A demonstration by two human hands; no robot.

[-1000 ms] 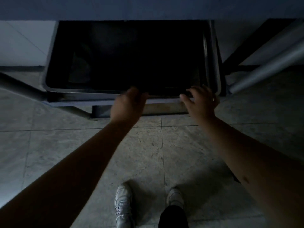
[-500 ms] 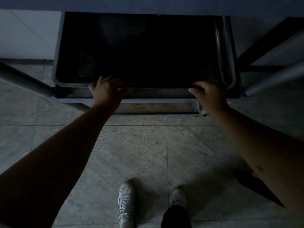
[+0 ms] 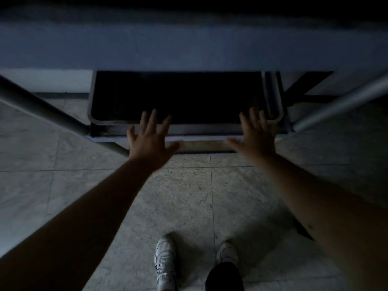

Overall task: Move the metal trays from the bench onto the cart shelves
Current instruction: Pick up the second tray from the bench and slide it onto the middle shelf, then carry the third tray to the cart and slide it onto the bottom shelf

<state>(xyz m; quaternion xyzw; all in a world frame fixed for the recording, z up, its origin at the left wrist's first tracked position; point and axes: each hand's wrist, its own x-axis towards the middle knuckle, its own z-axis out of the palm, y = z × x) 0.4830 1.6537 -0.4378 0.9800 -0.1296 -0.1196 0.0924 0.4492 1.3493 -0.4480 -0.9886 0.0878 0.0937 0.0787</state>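
Note:
A dark metal tray (image 3: 92, 114) with a pale rounded rim lies on the lowest cart shelf (image 3: 201, 137), close to the floor. Its far half is hidden under an upper shelf (image 3: 189, 49). My left hand (image 3: 150, 137) hovers over the tray's near rim left of centre, fingers spread and straight, holding nothing. My right hand (image 3: 255, 135) hovers over the near rim toward the right corner, fingers also spread. Whether either hand touches the rim I cannot tell.
Grey cart tubes slant in from the left (image 3: 42, 108) and the right (image 3: 340, 103). Below lies a pale tiled floor (image 3: 189, 196), with my white left shoe (image 3: 164, 263) and my right shoe (image 3: 227, 252) near the bottom edge.
Both hands have let go of the tray's near rim and opened, fingers now spread. The tray sits further in under the upper shelf and the view has pulled back.

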